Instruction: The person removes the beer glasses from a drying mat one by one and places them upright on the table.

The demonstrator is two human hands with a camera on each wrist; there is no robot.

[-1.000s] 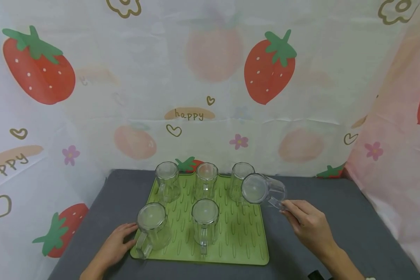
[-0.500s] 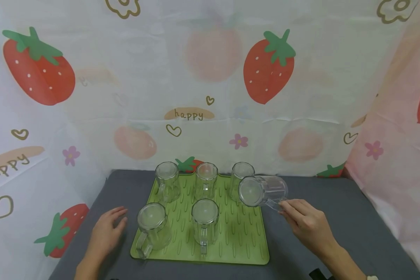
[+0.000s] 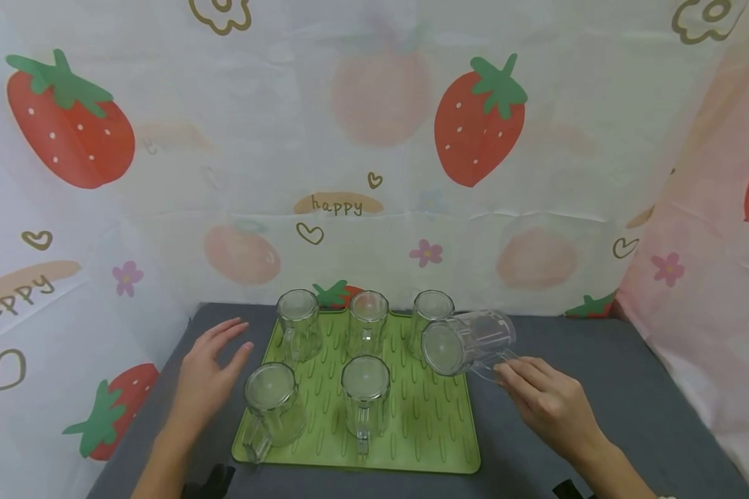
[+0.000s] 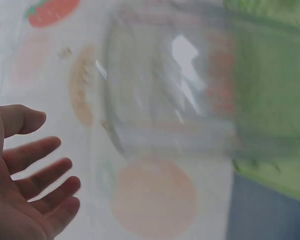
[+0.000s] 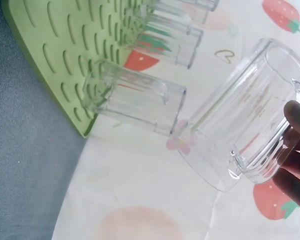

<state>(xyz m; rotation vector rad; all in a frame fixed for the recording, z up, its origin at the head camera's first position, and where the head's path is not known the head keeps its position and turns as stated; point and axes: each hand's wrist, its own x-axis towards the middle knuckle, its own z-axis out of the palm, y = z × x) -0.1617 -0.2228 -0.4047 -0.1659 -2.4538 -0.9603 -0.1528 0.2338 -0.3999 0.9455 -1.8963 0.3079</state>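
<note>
Right hand (image 3: 546, 405) pinches unlabelled mug (image 3: 468, 341) (backdrop (image 3: 374, 138) reads "happy"); left hand (image 3: 209, 371) spread.

Staged tabletop set, strawberry-print cloth backdrop (image 3: 374, 138)

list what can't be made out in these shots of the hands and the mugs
- Left wrist view: motion blur smears the mug beside the left hand; which mug it is cannot be told.
- Right wrist view: the frame edge cuts off the right hand, so its grip on the held mug shows only in part.
- Head view: the held mug covers the mat's far right corner.
</note>
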